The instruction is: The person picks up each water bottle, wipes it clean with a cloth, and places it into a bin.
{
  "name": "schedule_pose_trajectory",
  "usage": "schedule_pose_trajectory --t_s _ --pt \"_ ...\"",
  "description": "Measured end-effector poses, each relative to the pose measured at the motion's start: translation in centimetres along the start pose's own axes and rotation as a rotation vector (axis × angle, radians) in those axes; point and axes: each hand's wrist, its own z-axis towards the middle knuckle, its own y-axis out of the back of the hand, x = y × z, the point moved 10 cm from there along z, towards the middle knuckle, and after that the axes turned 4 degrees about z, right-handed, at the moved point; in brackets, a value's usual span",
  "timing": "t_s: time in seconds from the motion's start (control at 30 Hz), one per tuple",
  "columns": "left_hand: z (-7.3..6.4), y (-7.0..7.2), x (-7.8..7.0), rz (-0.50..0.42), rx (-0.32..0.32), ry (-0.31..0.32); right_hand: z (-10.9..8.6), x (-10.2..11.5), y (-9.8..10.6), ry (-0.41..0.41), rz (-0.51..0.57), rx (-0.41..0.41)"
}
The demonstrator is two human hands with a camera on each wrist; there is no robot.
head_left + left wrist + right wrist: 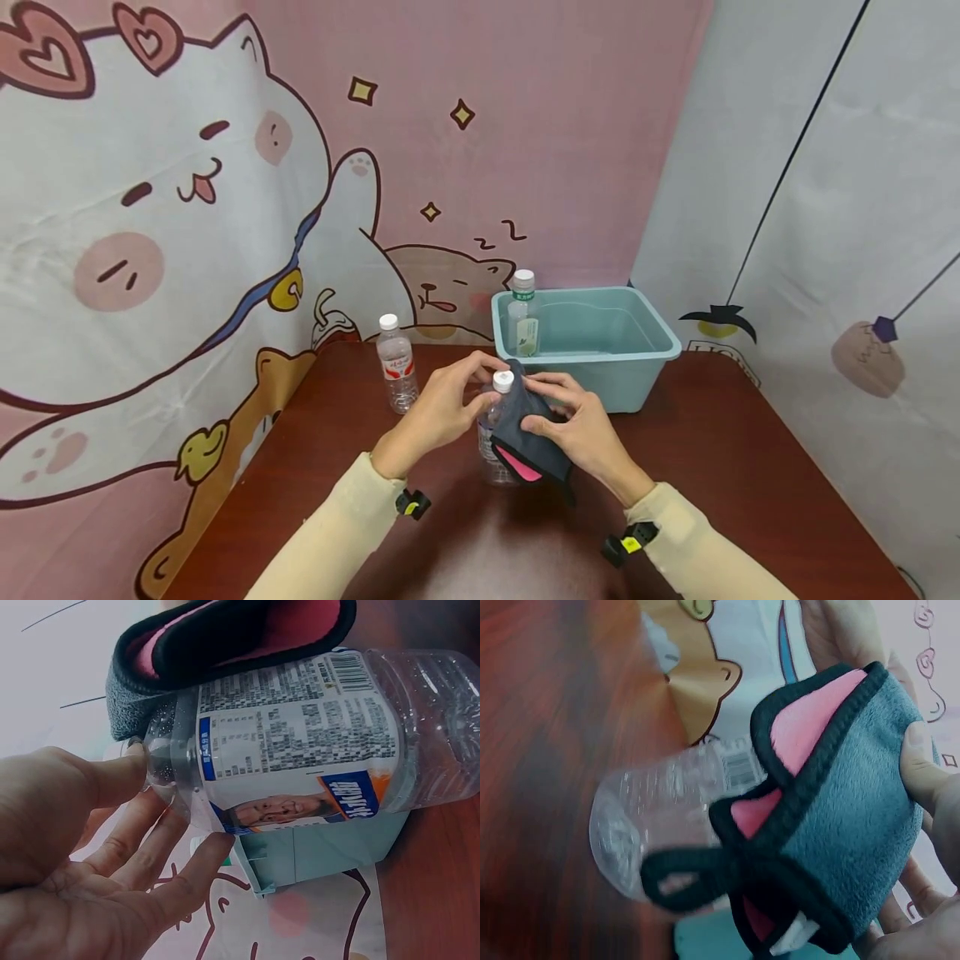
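A clear plastic bottle [486, 437] with a white cap stands on the table in front of me. My left hand [442, 407] pinches it near the neck, just below the cap, between thumb and fingers. In the left wrist view the bottle's printed label [300, 742] shows text, a barcode and a face. My right hand [588, 429] holds a folded grey cloth [528, 421] with black edging and a pink inner side against the bottle's right side. A black hanging loop [682, 877] dangles from the cloth in the right wrist view. Part of the bottle is hidden behind the cloth.
A light blue plastic bin [600, 358] stands behind my hands, to the right. Inside its left end is an upright bottle [522, 321] with a white cap. Another capped bottle [396, 367], with a red and white label, stands on the brown table [712, 467] to the left.
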Motion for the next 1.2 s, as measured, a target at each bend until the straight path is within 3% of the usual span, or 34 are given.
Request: schedule_pose_trajectory --t_s 0.37,0.6,0.8,1.03,1.2 --pt "0.0 0.0 0.2 0.044 -0.001 0.007 0.0 1.0 0.8 0.105 -0.198 -0.036" --pt "0.0 -0.1 0.0 0.054 0.003 0.005 -0.3 -0.3 1.2 0.106 -0.285 -0.029" --pt "0.2 0.0 0.1 0.03 0.016 0.023 -0.4 -2.4 0.2 0.073 -0.376 0.082" --pt "0.2 -0.1 0.2 0.025 0.023 0.029 -0.5 -3.9 -1.7 0.109 -0.493 0.198" --pt "0.2 -0.2 0.2 0.039 0.03 0.037 -0.9 -5.5 -3.3 0.055 -0.589 0.291"
